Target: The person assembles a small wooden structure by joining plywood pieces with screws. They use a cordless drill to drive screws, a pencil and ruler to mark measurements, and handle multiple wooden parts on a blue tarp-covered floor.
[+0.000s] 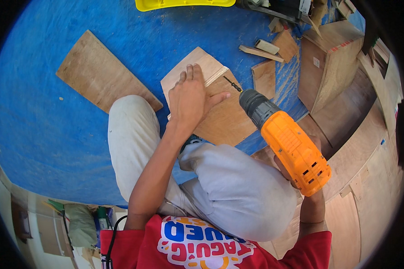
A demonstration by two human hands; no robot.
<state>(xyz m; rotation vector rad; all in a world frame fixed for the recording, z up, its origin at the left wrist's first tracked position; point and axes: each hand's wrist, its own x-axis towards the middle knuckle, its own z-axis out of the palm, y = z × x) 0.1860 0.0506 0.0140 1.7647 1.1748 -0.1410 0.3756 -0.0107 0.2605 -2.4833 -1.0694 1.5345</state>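
Note:
My left hand [191,99] lies flat, fingers spread, on a plywood piece [224,117] that rests on the blue floor sheet. A thin wooden strip [216,75] runs along that piece just beyond my fingertips. My right hand [296,175], mostly hidden behind the tool, grips an orange cordless drill [292,144]. Its dark bit [232,84] points at the plywood near my left thumb. I am squatting, with my knees in light trousers [229,184] below the work.
A larger plywood board [101,76] lies to the left on the blue sheet [54,134]. Small wood offcuts [265,77] sit beyond the drill. A plywood box [332,67] and stacked boards stand at right. A yellow plastic object [184,3] is at the top edge.

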